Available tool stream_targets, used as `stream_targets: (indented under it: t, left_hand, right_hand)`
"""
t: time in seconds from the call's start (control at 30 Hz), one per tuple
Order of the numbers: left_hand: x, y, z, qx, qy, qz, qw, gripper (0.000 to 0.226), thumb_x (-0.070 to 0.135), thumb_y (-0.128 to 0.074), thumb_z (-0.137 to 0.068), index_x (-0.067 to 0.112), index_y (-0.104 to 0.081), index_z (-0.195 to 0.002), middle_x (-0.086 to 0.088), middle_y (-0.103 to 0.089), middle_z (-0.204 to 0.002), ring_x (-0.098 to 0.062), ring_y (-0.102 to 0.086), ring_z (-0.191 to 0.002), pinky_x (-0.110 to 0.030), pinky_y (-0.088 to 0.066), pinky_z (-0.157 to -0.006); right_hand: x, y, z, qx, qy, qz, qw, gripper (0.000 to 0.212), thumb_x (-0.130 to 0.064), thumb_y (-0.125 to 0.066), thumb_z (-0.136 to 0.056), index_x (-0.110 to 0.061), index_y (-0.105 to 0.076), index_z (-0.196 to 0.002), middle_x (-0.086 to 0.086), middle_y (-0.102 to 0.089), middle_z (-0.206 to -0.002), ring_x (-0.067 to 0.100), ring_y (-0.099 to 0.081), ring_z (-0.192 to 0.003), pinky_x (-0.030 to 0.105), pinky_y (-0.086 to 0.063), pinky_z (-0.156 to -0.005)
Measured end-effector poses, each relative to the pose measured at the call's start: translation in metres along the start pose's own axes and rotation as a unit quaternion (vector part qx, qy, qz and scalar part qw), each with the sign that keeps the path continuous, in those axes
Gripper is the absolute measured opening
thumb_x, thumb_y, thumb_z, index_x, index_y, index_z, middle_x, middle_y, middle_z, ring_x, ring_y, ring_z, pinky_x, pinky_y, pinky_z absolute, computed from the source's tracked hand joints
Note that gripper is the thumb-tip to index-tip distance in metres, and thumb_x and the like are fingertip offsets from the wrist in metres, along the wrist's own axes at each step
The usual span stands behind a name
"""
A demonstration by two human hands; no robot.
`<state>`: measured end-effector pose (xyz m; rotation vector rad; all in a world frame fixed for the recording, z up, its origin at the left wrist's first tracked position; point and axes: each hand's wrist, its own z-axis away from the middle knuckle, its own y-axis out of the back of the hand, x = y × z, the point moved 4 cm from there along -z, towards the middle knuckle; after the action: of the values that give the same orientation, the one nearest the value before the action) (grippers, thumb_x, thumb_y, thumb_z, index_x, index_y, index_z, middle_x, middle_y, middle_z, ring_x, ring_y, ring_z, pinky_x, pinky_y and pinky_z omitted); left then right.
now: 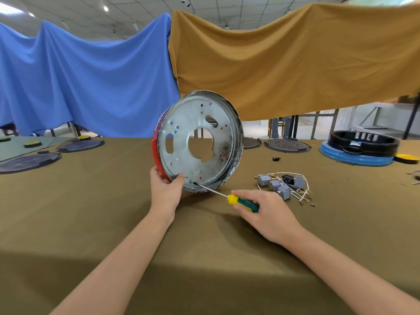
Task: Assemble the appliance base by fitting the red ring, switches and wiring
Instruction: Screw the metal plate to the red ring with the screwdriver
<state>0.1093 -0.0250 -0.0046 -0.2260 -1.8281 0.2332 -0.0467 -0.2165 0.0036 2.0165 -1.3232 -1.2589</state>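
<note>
A round metal appliance base (197,123) stands on its edge at the table's middle, its holed underside facing me. A red ring (156,155) shows along its left rim. My left hand (164,189) grips the base at its lower left edge, thumb on the metal face. My right hand (266,210) grips a screwdriver (241,202) with a yellow and green handle; its tip touches a screw hole near the base's bottom rim. Grey switches with white wiring (283,185) lie in a pile on the table to the right.
The table (91,212) is covered in olive-brown cloth. Dark round lids (79,145) lie at the far left and far middle. A black ring on a blue base (361,147) stands at the far right. Blue and tan cloths hang behind.
</note>
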Motion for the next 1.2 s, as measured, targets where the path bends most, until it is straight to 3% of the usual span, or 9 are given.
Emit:
stream_targets:
  t: [0.13,0.43,0.6,0.73,0.9,0.97,1.03,1.1,1.2]
  left_hand:
    - [-0.001,0.0,0.0,-0.003,0.003,-0.001,1.0,0.048,-0.002,-0.068,-0.087,0.02,-0.045,-0.123,0.008,-0.063,-0.106,-0.019,-0.065,-0.106,-0.051,-0.052,-0.1]
    - [-0.004,0.0,-0.003,-0.007,-0.009,-0.025,1.0,0.052,0.0,-0.069,-0.086,0.016,-0.045,-0.13,0.011,-0.061,-0.105,-0.013,-0.065,-0.103,-0.049,-0.054,-0.098]
    - [-0.006,0.001,-0.005,-0.005,-0.037,-0.056,0.998,0.05,0.002,-0.07,-0.086,0.019,-0.046,-0.127,0.008,-0.065,-0.106,0.006,-0.066,-0.085,-0.03,-0.055,-0.091]
    - [-0.008,0.001,-0.006,-0.016,-0.06,-0.07,0.996,0.05,0.003,-0.069,-0.086,0.028,-0.045,-0.122,0.01,-0.065,-0.107,0.005,-0.066,-0.09,-0.02,-0.05,-0.085]
    - [-0.007,0.0,-0.006,-0.026,-0.082,-0.096,0.992,0.051,0.005,-0.069,-0.086,0.032,-0.044,-0.121,-0.001,-0.061,-0.118,-0.006,-0.065,-0.096,-0.019,-0.047,-0.081]
    - [-0.007,0.0,-0.006,-0.027,-0.083,-0.106,0.99,0.052,0.007,-0.069,-0.086,0.033,-0.044,-0.122,-0.002,-0.06,-0.12,-0.008,-0.065,-0.096,-0.019,-0.047,-0.08]
    - [-0.008,0.0,-0.007,-0.027,-0.08,-0.11,0.99,0.052,0.007,-0.069,-0.086,0.033,-0.043,-0.123,-0.003,-0.059,-0.121,-0.009,-0.064,-0.097,-0.02,-0.047,-0.081]
    - [-0.008,0.0,-0.007,-0.024,-0.079,-0.11,0.99,0.053,0.008,-0.069,-0.086,0.032,-0.043,-0.124,-0.003,-0.058,-0.121,-0.01,-0.064,-0.098,-0.02,-0.047,-0.081]
    - [-0.01,0.001,-0.008,-0.021,-0.072,-0.111,0.991,0.052,0.01,-0.069,-0.085,0.032,-0.043,-0.123,-0.004,-0.058,-0.122,-0.012,-0.064,-0.101,-0.024,-0.048,-0.084]
  right_hand:
    - [0.001,-0.001,-0.001,0.0,-0.001,0.005,1.0,0.036,-0.036,-0.066,-0.091,-0.036,-0.066,-0.127,-0.016,-0.07,-0.117,0.003,-0.063,-0.106,0.03,-0.051,-0.093]
    - [0.001,-0.002,-0.001,-0.008,-0.001,0.021,1.0,0.037,-0.037,-0.065,-0.092,-0.035,-0.064,-0.129,-0.013,-0.07,-0.117,0.006,-0.063,-0.106,0.033,-0.051,-0.094]
    - [-0.003,-0.002,0.001,-0.003,0.001,0.042,0.999,0.037,-0.037,-0.064,-0.093,-0.035,-0.063,-0.13,-0.009,-0.071,-0.105,0.011,-0.063,-0.098,0.036,-0.051,-0.09]
    - [-0.009,-0.001,0.002,-0.005,0.016,0.083,0.996,0.039,-0.04,-0.059,-0.095,-0.036,-0.059,-0.134,-0.009,-0.066,-0.095,0.013,-0.061,-0.09,0.035,-0.05,-0.082]
    - [-0.018,-0.001,0.005,-0.002,0.069,0.191,0.979,0.042,-0.042,-0.051,-0.099,-0.039,-0.051,-0.14,-0.007,-0.06,-0.099,0.019,-0.064,-0.085,0.035,-0.051,-0.068]
    - [-0.027,0.001,0.008,0.032,0.109,0.235,0.965,0.039,-0.033,-0.068,-0.09,-0.03,-0.064,-0.129,-0.002,-0.063,-0.09,0.022,-0.065,-0.07,0.034,-0.049,-0.052]
    - [-0.034,0.001,0.01,0.067,0.153,0.281,0.945,0.043,-0.017,-0.087,-0.069,-0.02,-0.075,-0.111,0.001,-0.063,-0.076,0.022,-0.061,-0.054,0.026,-0.037,-0.036]
    - [-0.038,-0.002,0.01,0.086,0.186,0.337,0.919,0.053,-0.008,-0.089,-0.056,-0.016,-0.077,-0.106,0.003,-0.062,-0.074,0.021,-0.058,-0.051,0.022,-0.024,-0.036]
    - [-0.038,-0.004,0.01,0.089,0.205,0.332,0.916,0.052,-0.009,-0.085,-0.055,-0.014,-0.076,-0.106,0.004,-0.062,-0.078,0.021,-0.057,-0.054,0.023,-0.024,-0.035]
